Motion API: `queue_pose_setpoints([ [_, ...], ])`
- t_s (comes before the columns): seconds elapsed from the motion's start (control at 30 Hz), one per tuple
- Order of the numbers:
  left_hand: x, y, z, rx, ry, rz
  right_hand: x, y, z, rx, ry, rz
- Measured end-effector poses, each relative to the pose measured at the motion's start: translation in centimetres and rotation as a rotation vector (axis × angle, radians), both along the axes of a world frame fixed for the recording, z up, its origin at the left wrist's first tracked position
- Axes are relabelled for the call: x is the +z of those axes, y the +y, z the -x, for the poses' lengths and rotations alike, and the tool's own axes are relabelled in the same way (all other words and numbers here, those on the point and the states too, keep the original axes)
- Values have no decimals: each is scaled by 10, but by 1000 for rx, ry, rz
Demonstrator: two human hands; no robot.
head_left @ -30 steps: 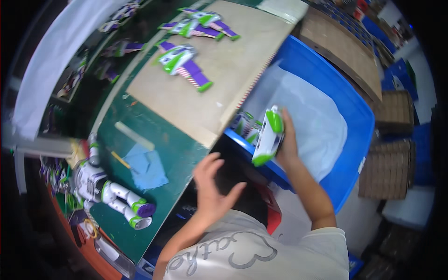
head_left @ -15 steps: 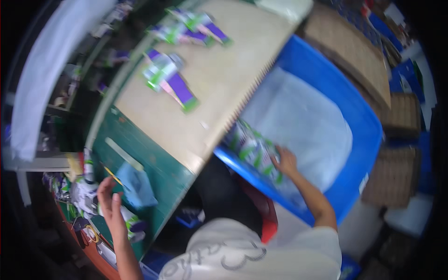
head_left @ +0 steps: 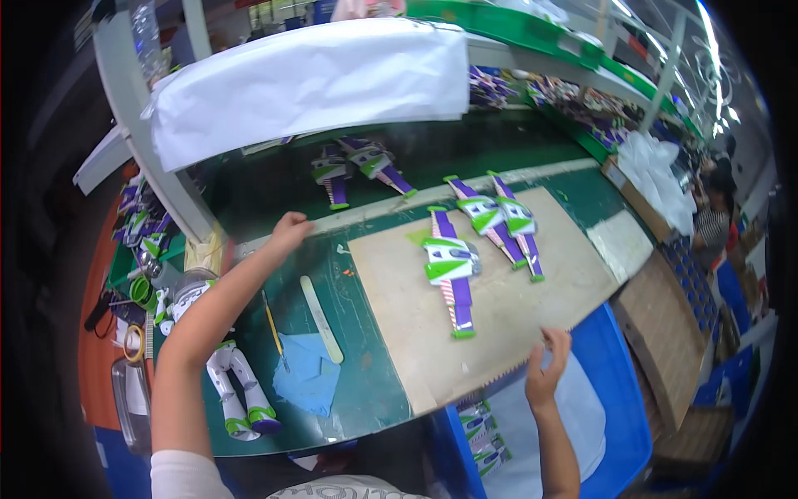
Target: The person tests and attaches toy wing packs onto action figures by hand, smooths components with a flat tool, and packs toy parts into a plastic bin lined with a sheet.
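My left hand (head_left: 289, 233) reaches past the table's back edge with loosely bent fingers and nothing in it. Two white, green and purple toy wing packs (head_left: 331, 170) lie just beyond it on the dark belt (head_left: 249, 187). My right hand (head_left: 549, 366) hovers at the front edge of the tan board (head_left: 399, 333), half-curled, thumb apart from the fingers, empty. On that board rest three more winged toy packs: one by itself (head_left: 450, 262) and two overlapping (head_left: 497, 218) farther right. Below my right hand, similar toy parts (head_left: 484, 437) line one side of a blue bin (head_left: 623, 382).
A white-and-green toy figure (head_left: 237, 387) lies by my left forearm. Near it are a blue cloth (head_left: 307, 374), a thin yellow-handled tool (head_left: 273, 324) and a flat pale stick (head_left: 321, 320). White sheeting (head_left: 307, 87) hangs over the belt. Cardboard (head_left: 657, 333) stands right of the bin.
My view has swung up toward the table and belt. My right hand has left the toy parts in the bin and risen; my left hand has moved forward to the belt's edge.
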State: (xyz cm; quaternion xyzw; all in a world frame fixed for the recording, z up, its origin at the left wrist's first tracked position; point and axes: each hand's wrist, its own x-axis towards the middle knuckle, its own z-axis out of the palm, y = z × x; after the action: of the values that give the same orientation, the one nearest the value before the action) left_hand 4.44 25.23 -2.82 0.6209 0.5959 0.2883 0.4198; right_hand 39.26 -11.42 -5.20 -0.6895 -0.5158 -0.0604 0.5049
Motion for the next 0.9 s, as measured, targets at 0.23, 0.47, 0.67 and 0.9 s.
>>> queue_pose_setpoints([
  [0.23, -54, 134, -67, 336, -186, 104, 10, 351, 55, 241, -365, 320],
  [0.47, -66, 157, -65, 348, -208, 343, -20, 480, 98, 172, -572, 607],
  [0.67, -50, 144, -52, 161, -667, 346, -35, 549, 95, 165, -700, 105],
  [0.9, -13, 79, -25, 222, -743, 347, -22, 542, 112, 227, -194, 634],
])
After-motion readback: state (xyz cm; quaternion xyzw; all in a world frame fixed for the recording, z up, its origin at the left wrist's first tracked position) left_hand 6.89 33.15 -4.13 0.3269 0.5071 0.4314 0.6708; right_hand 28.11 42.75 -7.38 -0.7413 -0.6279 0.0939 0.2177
